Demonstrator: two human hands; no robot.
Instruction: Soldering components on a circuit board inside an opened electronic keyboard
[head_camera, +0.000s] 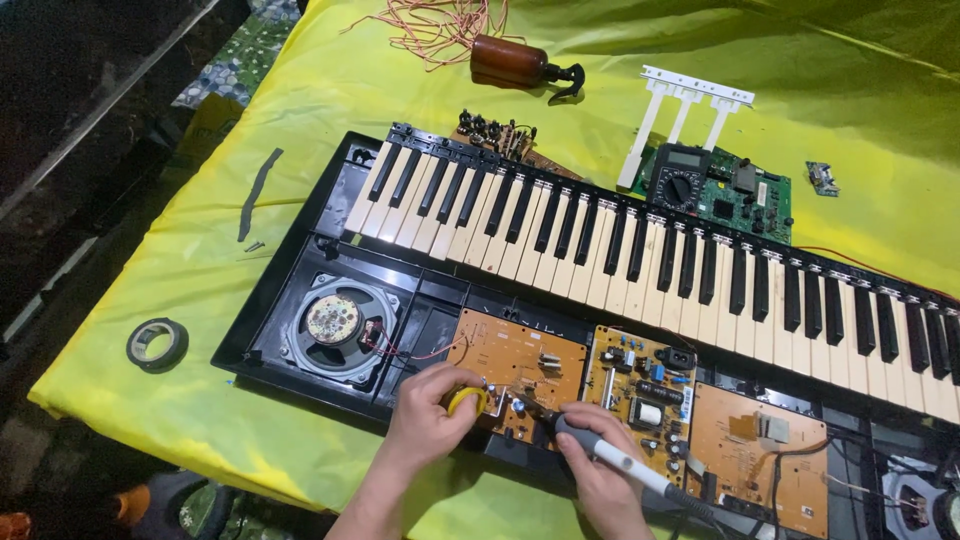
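Two hands work at the near edge of the opened keyboard (640, 300), and what matters from where I sit is that the brown circuit board (520, 372) lies directly ahead of both, just past the fingertips, on the black casing between the round speaker (335, 322) and the neighbouring power board (640, 392). My right hand (598, 478) is curled in a pen-style grip around a soldering iron (620, 460). Its long axis runs on a diagonal from lower right, where the cord leaves frame, up and left to the tip, which I judge sits at or just above the near edge of the brown board; contact is too small to confirm. My left hand (432, 412) is closed, thumb and fingers pinching a small yellow object (466, 400), possibly a solder reel, held against the board's left corner. Both hands are about equally near the board, the left at its corner, the right nearer its middle. Thin red wires run from the speaker towards that corner.
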